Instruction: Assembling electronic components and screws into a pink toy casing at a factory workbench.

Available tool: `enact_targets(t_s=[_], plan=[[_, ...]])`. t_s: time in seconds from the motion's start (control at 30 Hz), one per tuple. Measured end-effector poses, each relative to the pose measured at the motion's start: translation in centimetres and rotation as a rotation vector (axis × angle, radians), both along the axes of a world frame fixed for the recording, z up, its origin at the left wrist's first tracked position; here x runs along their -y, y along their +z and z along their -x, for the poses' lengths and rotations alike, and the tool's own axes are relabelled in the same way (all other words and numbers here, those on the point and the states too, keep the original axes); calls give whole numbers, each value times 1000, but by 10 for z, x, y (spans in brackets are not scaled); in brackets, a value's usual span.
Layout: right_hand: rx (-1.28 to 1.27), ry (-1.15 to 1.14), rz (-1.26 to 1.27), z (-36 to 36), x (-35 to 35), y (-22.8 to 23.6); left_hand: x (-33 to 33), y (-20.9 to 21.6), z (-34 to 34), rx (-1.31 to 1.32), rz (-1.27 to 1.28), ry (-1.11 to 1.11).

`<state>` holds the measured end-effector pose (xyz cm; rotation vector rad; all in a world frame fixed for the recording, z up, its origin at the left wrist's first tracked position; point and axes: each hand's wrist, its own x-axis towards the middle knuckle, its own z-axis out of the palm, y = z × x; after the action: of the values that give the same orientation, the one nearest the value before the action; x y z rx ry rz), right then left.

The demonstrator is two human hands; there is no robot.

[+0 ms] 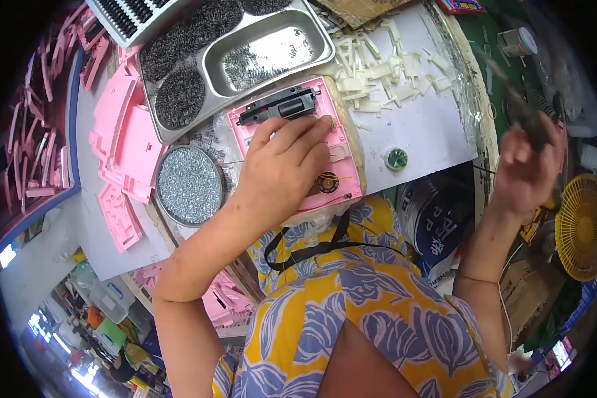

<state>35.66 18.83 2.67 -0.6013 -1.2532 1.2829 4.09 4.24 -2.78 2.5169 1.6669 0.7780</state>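
My left hand (282, 162) rests over a pink plastic casing (353, 159), its fingers bent together and their tips pressing near the casing's right side. A black mechanism (282, 107) lies across the casing's far end. Near the wrist side sits a small round dark part (328, 182) with a yellow wire. Whatever lies under the palm is hidden. Off to the right, my right hand (527, 166) is closed round a dark screwdriver-like tool (529, 121) with a long thin tip, blurred and held up away from the casing.
A round dish of small silvery screws (190, 186) stands left of the casing. Behind are a metal tray (268, 83) of dark springs and a pile of off-white plastic parts (385, 69). Pink panels (129, 126) are stacked left. A small green round container (396, 158) and a yellow fan (579, 227) are right.
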Motion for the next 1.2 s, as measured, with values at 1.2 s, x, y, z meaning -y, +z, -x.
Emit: enact_targets(t_s=[1.2], plan=[[568,281,28,45,52,-36,-5,-5,-18,339,47,465]])
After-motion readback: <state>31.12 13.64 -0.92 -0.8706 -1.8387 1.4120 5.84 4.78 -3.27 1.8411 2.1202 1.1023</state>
